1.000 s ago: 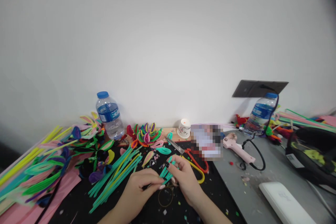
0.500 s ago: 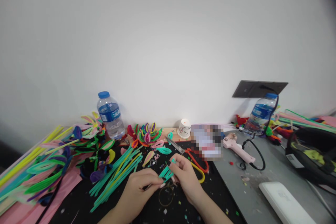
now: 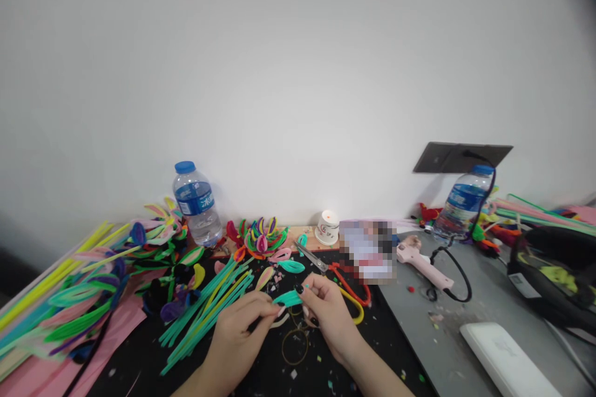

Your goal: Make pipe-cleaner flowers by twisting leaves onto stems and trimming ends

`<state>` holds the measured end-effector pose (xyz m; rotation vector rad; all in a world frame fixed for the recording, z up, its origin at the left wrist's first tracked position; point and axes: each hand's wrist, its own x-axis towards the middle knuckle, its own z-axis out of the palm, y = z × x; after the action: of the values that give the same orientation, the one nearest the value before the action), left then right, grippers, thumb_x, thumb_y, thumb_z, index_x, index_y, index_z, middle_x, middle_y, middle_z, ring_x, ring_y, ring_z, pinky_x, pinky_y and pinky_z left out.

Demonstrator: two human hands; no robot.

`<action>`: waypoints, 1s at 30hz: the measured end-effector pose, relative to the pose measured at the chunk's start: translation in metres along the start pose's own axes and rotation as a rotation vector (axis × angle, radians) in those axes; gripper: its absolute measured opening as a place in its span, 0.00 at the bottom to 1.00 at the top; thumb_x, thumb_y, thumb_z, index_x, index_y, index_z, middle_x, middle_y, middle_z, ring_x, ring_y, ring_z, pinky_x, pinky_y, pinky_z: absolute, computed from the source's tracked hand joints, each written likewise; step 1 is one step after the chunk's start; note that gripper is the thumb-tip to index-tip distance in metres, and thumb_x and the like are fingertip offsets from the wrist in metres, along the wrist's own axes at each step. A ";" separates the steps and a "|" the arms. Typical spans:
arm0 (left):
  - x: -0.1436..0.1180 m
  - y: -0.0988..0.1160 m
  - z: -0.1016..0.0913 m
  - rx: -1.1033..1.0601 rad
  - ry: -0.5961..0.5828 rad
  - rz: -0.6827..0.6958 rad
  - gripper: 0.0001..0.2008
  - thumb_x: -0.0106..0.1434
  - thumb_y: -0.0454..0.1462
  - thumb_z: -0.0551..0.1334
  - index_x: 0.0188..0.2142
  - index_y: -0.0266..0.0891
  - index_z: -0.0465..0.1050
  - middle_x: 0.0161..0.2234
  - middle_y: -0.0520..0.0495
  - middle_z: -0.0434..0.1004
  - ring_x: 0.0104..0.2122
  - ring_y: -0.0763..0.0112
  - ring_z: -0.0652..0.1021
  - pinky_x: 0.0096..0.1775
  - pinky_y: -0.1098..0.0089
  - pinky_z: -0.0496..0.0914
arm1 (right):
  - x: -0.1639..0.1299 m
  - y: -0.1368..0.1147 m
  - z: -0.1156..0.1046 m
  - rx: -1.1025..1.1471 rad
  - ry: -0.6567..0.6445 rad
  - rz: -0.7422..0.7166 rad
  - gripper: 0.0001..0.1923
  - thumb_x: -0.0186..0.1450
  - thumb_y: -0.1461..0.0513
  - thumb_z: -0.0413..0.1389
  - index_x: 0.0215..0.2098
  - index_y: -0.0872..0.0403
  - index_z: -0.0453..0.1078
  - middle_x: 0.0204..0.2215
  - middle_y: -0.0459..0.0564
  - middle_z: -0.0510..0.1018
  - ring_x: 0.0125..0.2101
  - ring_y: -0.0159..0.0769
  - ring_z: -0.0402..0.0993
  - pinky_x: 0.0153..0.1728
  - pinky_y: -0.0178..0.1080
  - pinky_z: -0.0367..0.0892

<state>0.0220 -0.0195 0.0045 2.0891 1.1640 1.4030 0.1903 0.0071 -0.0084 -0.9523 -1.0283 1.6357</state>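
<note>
Between my hands is a small bent piece of teal pipe cleaner (image 3: 289, 299), stretched roughly level above the black mat (image 3: 261, 378). My left hand (image 3: 244, 325) pinches its left end between thumb and finger. At the right end, my right hand (image 3: 323, 310) grips it with curled fingers that hide part of it. A thin brass-coloured ring (image 3: 295, 347) lies on the mat just below. Beyond my hands rest a finished teal loop petal (image 3: 291, 267) and a pink one (image 3: 280, 255). Scissors (image 3: 347, 282) with red and yellow handles lie partly behind my right hand.
Loose teal pipe cleaners (image 3: 205, 316) lie left of my hands, beside colourful pipe-cleaner flowers (image 3: 172, 260). Water bottles (image 3: 198, 211) stand near the wall. A paper cup (image 3: 327, 228) is at the back. Rightward are a pink glue gun (image 3: 423, 265), its cord, and a white box-like device (image 3: 505, 356).
The teal piece has turned from slanted to nearly level and looks more drawn out. My left hand has shifted slightly left and up; my right hand stays about where it was.
</note>
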 end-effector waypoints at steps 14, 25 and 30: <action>-0.001 -0.010 -0.002 0.131 -0.055 0.156 0.09 0.59 0.32 0.60 0.39 0.40 0.75 0.35 0.48 0.79 0.35 0.71 0.78 0.39 0.77 0.72 | 0.000 0.004 0.000 0.067 -0.030 -0.003 0.14 0.57 0.55 0.59 0.24 0.56 0.63 0.11 0.39 0.65 0.09 0.21 0.52 0.10 0.27 0.48; -0.004 -0.012 -0.001 0.090 -0.058 0.110 0.07 0.60 0.31 0.60 0.34 0.40 0.76 0.30 0.51 0.79 0.31 0.74 0.78 0.35 0.78 0.73 | 0.001 0.003 -0.001 -0.032 -0.010 -0.031 0.14 0.58 0.55 0.57 0.22 0.57 0.62 0.12 0.41 0.67 0.10 0.21 0.54 0.11 0.27 0.48; -0.004 -0.013 -0.001 0.156 -0.195 -0.112 0.17 0.59 0.35 0.60 0.49 0.43 0.68 0.38 0.49 0.78 0.40 0.68 0.77 0.44 0.70 0.71 | -0.001 0.000 0.001 -0.223 0.014 -0.095 0.13 0.59 0.56 0.54 0.23 0.56 0.63 0.13 0.40 0.66 0.10 0.22 0.53 0.11 0.28 0.47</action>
<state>0.0153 -0.0155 -0.0064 2.1716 1.3223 1.0620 0.1898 0.0064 -0.0079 -1.0423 -1.2459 1.4556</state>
